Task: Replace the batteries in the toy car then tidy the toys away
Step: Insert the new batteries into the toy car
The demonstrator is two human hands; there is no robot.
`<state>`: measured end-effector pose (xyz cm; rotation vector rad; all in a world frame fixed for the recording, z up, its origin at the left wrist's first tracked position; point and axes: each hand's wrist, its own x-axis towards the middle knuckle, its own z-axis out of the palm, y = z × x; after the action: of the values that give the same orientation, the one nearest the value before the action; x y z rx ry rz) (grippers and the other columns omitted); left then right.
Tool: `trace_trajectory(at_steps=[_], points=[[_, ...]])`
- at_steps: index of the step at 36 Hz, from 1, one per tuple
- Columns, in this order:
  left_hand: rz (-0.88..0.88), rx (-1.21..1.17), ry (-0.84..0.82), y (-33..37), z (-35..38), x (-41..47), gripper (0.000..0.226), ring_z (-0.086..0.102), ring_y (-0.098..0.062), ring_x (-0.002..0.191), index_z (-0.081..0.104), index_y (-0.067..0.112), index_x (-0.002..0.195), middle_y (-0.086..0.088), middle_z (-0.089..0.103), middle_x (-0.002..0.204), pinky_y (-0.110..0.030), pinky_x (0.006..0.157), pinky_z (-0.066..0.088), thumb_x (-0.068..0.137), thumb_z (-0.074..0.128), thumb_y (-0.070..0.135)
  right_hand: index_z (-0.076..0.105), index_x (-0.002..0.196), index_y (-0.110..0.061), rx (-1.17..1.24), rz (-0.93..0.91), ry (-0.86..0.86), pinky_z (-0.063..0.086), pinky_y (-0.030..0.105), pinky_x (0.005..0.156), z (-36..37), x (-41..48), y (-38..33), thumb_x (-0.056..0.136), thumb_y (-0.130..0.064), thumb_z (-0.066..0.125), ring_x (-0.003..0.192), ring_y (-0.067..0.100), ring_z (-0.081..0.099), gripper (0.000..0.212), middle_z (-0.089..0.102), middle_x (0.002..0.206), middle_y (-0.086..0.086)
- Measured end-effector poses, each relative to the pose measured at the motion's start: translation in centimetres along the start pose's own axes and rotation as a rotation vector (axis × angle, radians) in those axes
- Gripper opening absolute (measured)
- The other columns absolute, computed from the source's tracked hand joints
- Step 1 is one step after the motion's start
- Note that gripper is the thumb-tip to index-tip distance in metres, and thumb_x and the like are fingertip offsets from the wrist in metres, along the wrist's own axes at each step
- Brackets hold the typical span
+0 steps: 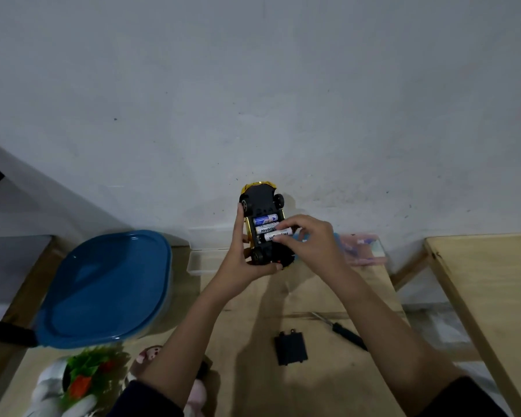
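Observation:
A yellow toy car (pixel 260 200) is held upside down above the wooden table (pixel 253 299), its black underside and open battery bay facing me. My left hand (pixel 244 260) grips the car by its left side and rear. In the bay lie a blue-white battery (pixel 265 219) and a white one below it. My right hand (pixel 309 240) pinches a third white battery (pixel 275 235) at the bay's near slot, tilted, one end in. The black battery cover (pixel 291 347) lies on the table below my arms. A black-handled screwdriver (pixel 343 331) lies to its right.
A tub with a blue lid (pixel 103 287) stands at the left. A clear plastic box (pixel 197 260) and a small clear case (pixel 361 248) sit by the wall behind my hands. Plush toys (pixel 79 383) lie at the lower left. A second wooden table (pixel 487 290) stands to the right.

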<state>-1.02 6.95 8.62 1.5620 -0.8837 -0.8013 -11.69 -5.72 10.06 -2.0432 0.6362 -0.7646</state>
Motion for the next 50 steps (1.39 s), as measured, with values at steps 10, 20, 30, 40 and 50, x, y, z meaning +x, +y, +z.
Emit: trace_trajectory(at_steps=[10, 20, 30, 40, 50], points=[[0.084, 0.011, 0.006, 3.5, -0.6, -0.9, 0.122, 0.061, -0.011, 0.102, -0.006, 0.059, 0.136, -0.002, 0.047, 0.117, -0.014, 0.077, 0.050, 0.069, 0.080, 0.003, 0.066, 0.104, -0.016, 0.153, -0.130, 0.058, 0.052, 0.020, 0.076, -1.6, -0.7, -2.2, 0.080, -0.010, 0.067, 0.089, 0.006, 0.059, 0.024, 0.058, 0.096, -0.004], [0.149, -0.032, -0.001, 6.0, -0.5, -2.0, 0.124, 0.062, -0.007, 0.102, -0.006, 0.055, 0.141, -0.003, 0.047, 0.126, -0.020, 0.081, 0.052, 0.069, 0.079, -0.001, 0.067, 0.083, -0.015, 0.360, -0.147, 0.295, 0.052, 0.020, 0.072, -2.0, -1.4, -4.8, 0.071, 0.002, 0.075, 0.081, 0.010, 0.063, 0.022, 0.066, 0.091, 0.007], [0.206, 0.006, -0.008, 8.0, -0.6, -3.3, 0.127, 0.058, -0.016, 0.111, -0.010, 0.054, 0.140, 0.003, 0.046, 0.129, -0.033, 0.092, 0.052, 0.070, 0.078, -0.002, 0.071, 0.082, -0.003, 0.103, -0.315, 0.400, 0.049, 0.013, 0.075, -1.8, -2.5, -6.5, 0.074, -0.003, 0.073, 0.082, 0.005, 0.059, 0.007, 0.060, 0.086, 0.003], [0.247, 0.033, 0.006, 9.5, -1.6, -5.0, 0.125, 0.059, -0.015, 0.111, -0.013, 0.053, 0.140, 0.005, 0.046, 0.130, -0.025, 0.088, 0.052, 0.072, 0.078, 0.001, 0.070, 0.080, 0.003, -0.030, -0.457, 0.379, 0.044, 0.005, 0.077, -2.1, -2.7, -9.0, 0.076, 0.005, 0.068, 0.080, 0.005, 0.056, 0.005, 0.060, 0.083, 0.014], [0.310, 0.113, -0.026, 10.6, -2.4, -6.3, 0.124, 0.056, -0.005, 0.109, -0.011, 0.053, 0.141, 0.005, 0.046, 0.127, -0.018, 0.086, 0.050, 0.071, 0.079, 0.002, 0.069, 0.077, 0.001, 0.034, -0.453, 0.365, 0.046, 0.011, 0.075, -1.9, -3.7, -10.1, 0.079, -0.001, 0.066, 0.082, 0.013, 0.056, 0.004, 0.055, 0.088, 0.007]])
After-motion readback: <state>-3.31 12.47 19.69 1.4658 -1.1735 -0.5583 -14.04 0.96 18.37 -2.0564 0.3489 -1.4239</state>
